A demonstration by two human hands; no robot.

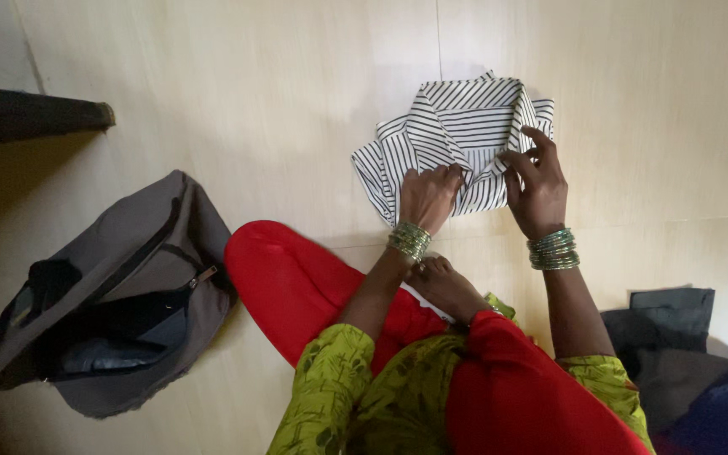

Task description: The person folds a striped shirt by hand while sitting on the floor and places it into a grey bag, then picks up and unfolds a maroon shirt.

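Note:
A white shirt with black stripes (452, 126) lies folded into a compact bundle on the pale tiled floor in front of me. My left hand (428, 195) presses on its near edge with the fingers curled into the fabric. My right hand (536, 184) rests on the right side of the bundle, fingers spread and pinching a fold. Both wrists carry green bangles. I sit cross-legged in red trousers (297, 282) and a green patterned top, with a bare foot (446, 286) just below my hands.
An open grey bag (141, 253) with a dark lining and zipper lies on the floor at the left. Dark folded clothes (676, 345) are piled at the right. A dark furniture edge (27, 114) juts in at the upper left.

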